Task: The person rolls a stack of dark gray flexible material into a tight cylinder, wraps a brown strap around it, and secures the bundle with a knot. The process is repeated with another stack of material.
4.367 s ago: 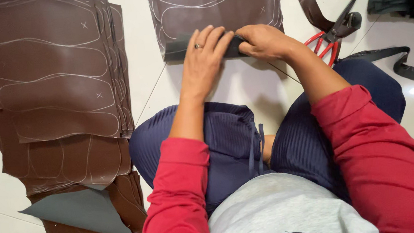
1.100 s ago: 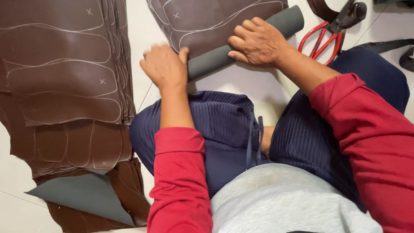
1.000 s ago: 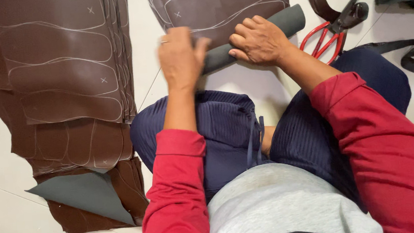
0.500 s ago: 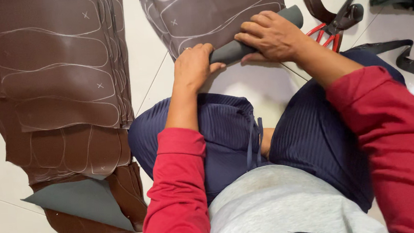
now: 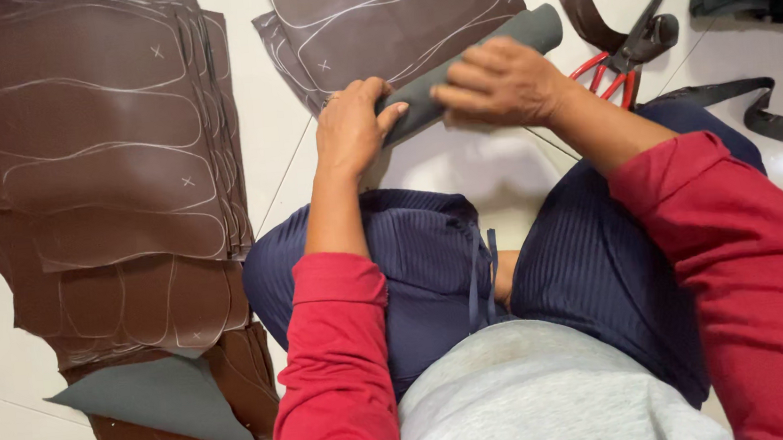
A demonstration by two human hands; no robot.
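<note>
Left hand [image 5: 349, 134] and right hand [image 5: 499, 81] both grasp a grey roll of sheet material [image 5: 468, 67], held slantwise just above the white tiled floor [image 5: 462, 162] beyond the knees. Past it lies a brown marked sheet stack [image 5: 393, 17]; red-handled scissors [image 5: 627, 53] rest to the right.

Brown leather sheets [image 5: 93, 152] carry white chalk outlines; the rolled sheet [image 5: 481, 56] is grey; the scissors [image 5: 619, 68] have red handles.
</note>
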